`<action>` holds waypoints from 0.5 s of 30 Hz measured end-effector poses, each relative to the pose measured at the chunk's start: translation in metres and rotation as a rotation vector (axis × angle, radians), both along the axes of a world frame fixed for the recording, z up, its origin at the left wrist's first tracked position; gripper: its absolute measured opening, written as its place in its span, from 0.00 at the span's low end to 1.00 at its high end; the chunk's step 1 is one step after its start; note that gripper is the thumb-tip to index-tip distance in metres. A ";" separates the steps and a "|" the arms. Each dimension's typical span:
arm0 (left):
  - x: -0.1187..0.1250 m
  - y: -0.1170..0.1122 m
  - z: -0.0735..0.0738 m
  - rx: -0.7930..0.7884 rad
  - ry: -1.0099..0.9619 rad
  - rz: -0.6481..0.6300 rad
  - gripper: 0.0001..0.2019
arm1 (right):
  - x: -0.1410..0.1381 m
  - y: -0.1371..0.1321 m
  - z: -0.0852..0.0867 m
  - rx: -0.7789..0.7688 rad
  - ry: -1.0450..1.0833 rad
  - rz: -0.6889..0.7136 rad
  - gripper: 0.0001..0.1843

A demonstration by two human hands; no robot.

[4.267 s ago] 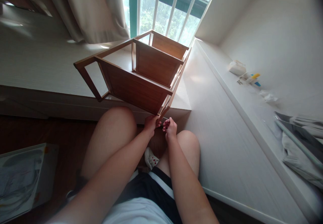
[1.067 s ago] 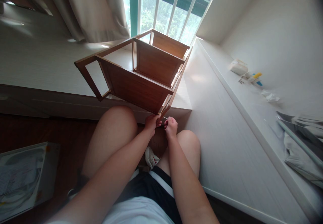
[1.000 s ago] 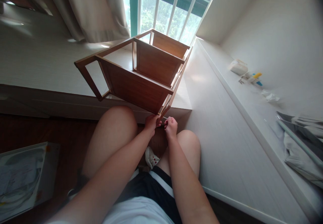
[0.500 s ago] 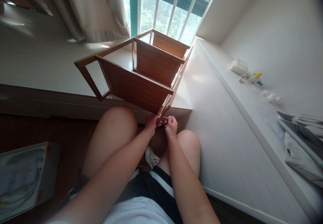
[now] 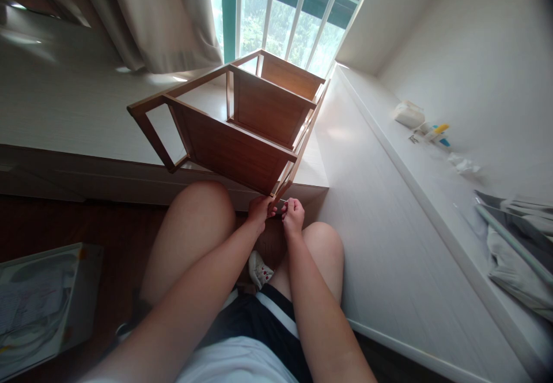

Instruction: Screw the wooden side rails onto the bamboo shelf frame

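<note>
A brown wooden shelf rack (image 5: 242, 124) lies on its side across a white raised platform (image 5: 64, 112), its near corner hanging over the edge toward my knees. My left hand (image 5: 259, 208) is closed around the tip of that near corner post. My right hand (image 5: 294, 215) is curled in a pinch right beside it, fingertips at the same post end; what they pinch is too small to make out. Both hands sit between my bare knees, above a white sock (image 5: 259, 269).
A white ledge (image 5: 415, 158) on the right carries a white box (image 5: 408, 114), a yellow-and-blue item (image 5: 435, 133), crumpled plastic (image 5: 463, 166) and folded grey cloth (image 5: 516, 239). A printed sheet (image 5: 34, 308) lies on the dark floor at left. Curtain and barred window stand behind the rack.
Almost nothing has moved. My right hand's fingers have shifted slightly at the post end; the rack and my left hand stay where they were.
</note>
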State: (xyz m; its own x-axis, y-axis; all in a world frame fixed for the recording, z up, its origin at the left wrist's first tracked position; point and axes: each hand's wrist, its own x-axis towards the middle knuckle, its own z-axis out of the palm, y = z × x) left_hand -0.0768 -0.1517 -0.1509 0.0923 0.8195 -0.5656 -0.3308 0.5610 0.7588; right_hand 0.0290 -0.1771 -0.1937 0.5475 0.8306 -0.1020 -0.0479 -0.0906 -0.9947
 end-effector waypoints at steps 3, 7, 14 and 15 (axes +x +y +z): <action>0.000 0.000 0.000 -0.002 0.001 -0.006 0.08 | -0.001 -0.001 0.001 -0.001 0.007 -0.004 0.20; 0.000 0.000 -0.002 -0.002 -0.003 -0.002 0.08 | -0.003 -0.001 0.000 -0.011 0.011 0.003 0.20; 0.000 0.000 -0.004 0.002 -0.007 0.000 0.08 | 0.000 -0.001 -0.002 -0.007 0.008 -0.026 0.20; -0.001 0.000 -0.005 0.002 -0.006 -0.002 0.08 | 0.000 -0.001 -0.003 -0.005 0.009 -0.028 0.20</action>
State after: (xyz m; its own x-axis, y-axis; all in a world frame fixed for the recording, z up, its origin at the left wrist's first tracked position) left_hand -0.0773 -0.1512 -0.1557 0.0974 0.8202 -0.5637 -0.3343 0.5605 0.7577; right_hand 0.0293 -0.1783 -0.1966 0.5699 0.8141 -0.1117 -0.0599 -0.0944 -0.9937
